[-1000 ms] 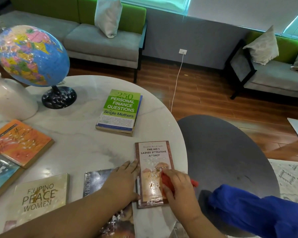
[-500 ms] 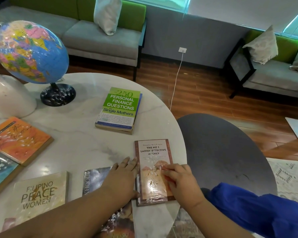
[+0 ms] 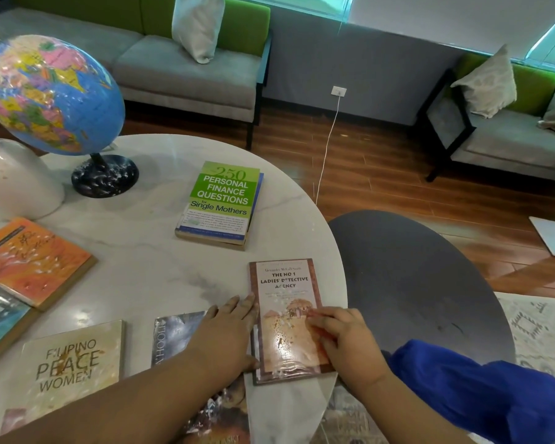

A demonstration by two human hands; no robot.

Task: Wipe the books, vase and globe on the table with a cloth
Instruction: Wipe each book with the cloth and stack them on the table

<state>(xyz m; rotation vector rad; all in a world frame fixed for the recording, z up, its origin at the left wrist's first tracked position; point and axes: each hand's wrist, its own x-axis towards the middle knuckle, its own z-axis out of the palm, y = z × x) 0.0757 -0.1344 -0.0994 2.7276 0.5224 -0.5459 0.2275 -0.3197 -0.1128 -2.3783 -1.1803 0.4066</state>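
Right, we're looking down at the round white marble table [image 3: 148, 274], with a dark grey round table [image 3: 414, 283] sitting lower on its right.

The blue globe on a black base [image 3: 45, 91] is standing at the far left. The white ceramic vase [image 3: 13, 181] is standing just beside it, at the frame edge.

Books are lying flat and face up:
- The green-and-white paperback on personal finance [image 3: 220, 203] is lying mid-table, apart from the rest.
- The orange book [image 3: 32, 257] is lying at the left.
- The beige "Filipino Peace Women" book [image 3: 71, 363] is lying near us.
- The dark grey book [image 3: 173, 331] is lying beside the beige one.
- The narrow brown-bordered detective paperback [image 3: 285, 283] is lying at the near right rim.

Our left hand [image 3: 228, 334] is lying flat with its fingers straight. It's resting partly on the dark grey book and touching the detective paperback's left edge, gripping nothing.

Our right hand [image 3: 346, 341] is pressing on that paperback's cover with its fingers curled. Only a reddish sliver is showing at the fingertips. We cannot tell whether that's the cloth, or whether the hand is gripping anything.
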